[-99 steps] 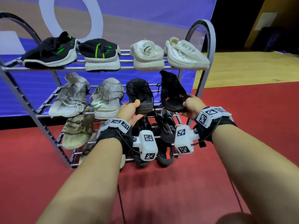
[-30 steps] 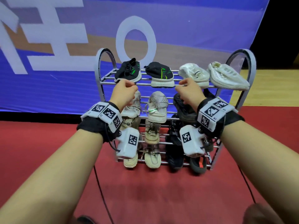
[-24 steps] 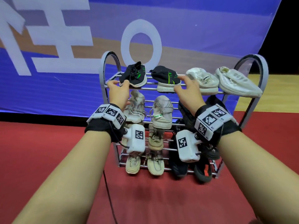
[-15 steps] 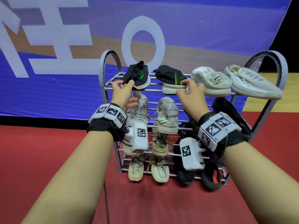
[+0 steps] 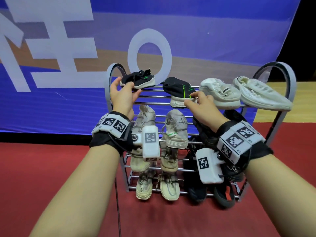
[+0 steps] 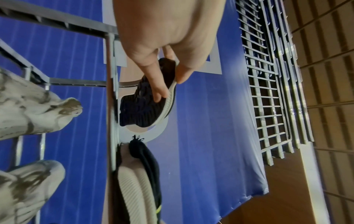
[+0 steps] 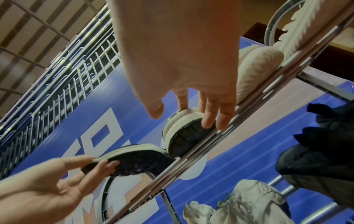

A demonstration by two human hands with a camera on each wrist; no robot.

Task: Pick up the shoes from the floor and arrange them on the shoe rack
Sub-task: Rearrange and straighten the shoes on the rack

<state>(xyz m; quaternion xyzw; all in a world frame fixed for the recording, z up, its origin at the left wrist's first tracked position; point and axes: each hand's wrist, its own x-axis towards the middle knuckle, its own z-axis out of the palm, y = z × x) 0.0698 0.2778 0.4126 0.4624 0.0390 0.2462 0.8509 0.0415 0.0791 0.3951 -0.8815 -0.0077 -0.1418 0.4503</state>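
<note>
The left black shoe and the right black shoe sit on the top shelf of the shoe rack. Each appears light, with a soft knit upper and a firmer ribbed sole; grip at the sole edge, not the collapsible upper. The left hand holds the left shoe's heel end, thumb and fingers curled around it. The right hand rests relaxed fingers on the right shoe's sole rim. The left shoe's long axis runs along the shelf, toe right; the right shoe's runs front to back, one end overhanging the front rail.
</note>
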